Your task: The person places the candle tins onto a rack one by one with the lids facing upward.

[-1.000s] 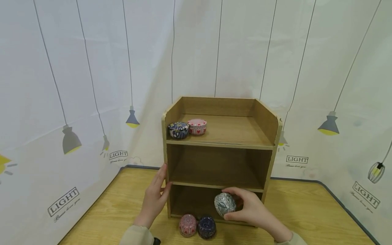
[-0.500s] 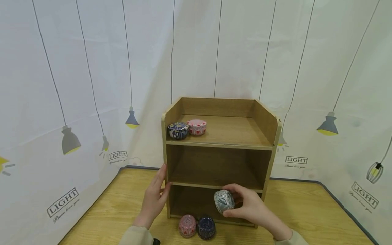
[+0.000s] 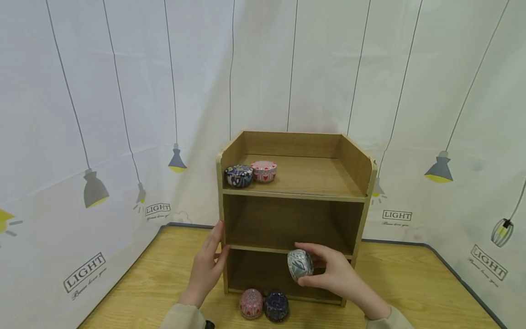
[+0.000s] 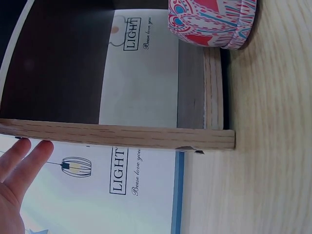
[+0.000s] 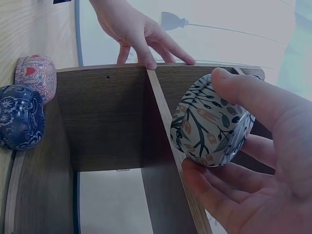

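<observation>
Grey leaf-patterned tin was raised slightly since the earlier frame, now level with the middle shelf edge of the wooden rack. It was pinched on its side by right hand fingers. Left hand, fingers straight, was pressed against the rack's left wall.

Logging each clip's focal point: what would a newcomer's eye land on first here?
First, the grey leaf-patterned tin that the right hand holds in front of the wooden shelf unit, level with the edge of its middle shelf. Next, the left hand resting flat against the unit's left side panel. Then the tin pairs: a blue tin and a pink tin on the top shelf, and two more tins on the table at the unit's foot.
</observation>
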Available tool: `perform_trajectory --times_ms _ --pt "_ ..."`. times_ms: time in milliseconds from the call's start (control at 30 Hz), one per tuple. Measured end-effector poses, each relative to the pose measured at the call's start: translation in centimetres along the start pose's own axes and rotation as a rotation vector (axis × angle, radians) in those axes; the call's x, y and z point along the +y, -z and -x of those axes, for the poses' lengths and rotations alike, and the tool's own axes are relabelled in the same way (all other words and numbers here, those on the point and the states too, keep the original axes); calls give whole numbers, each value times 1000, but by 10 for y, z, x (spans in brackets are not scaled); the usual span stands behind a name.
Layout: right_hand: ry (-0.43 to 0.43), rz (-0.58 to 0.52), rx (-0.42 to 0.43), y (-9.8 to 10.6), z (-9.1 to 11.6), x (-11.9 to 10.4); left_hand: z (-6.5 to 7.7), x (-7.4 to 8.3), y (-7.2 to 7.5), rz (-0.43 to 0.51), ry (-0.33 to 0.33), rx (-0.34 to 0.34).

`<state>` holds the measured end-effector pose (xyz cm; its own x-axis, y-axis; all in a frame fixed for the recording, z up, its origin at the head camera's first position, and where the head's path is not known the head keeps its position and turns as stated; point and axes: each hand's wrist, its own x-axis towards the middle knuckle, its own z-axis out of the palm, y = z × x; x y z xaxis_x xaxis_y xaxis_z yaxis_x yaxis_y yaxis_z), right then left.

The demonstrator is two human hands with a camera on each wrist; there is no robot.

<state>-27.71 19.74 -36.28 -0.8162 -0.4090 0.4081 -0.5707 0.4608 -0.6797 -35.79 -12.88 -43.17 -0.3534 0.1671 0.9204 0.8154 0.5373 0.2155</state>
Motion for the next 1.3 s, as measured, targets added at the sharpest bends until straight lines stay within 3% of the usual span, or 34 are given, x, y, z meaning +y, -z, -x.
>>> perform_trajectory --times_ms 767,1300 --pt "-6 0 59 2 -8 -9 -1 -4 -1 0 -24 -2" --pt "-17 -26 88 1 -11 -14 1 -2 0 -7 -4 -6"
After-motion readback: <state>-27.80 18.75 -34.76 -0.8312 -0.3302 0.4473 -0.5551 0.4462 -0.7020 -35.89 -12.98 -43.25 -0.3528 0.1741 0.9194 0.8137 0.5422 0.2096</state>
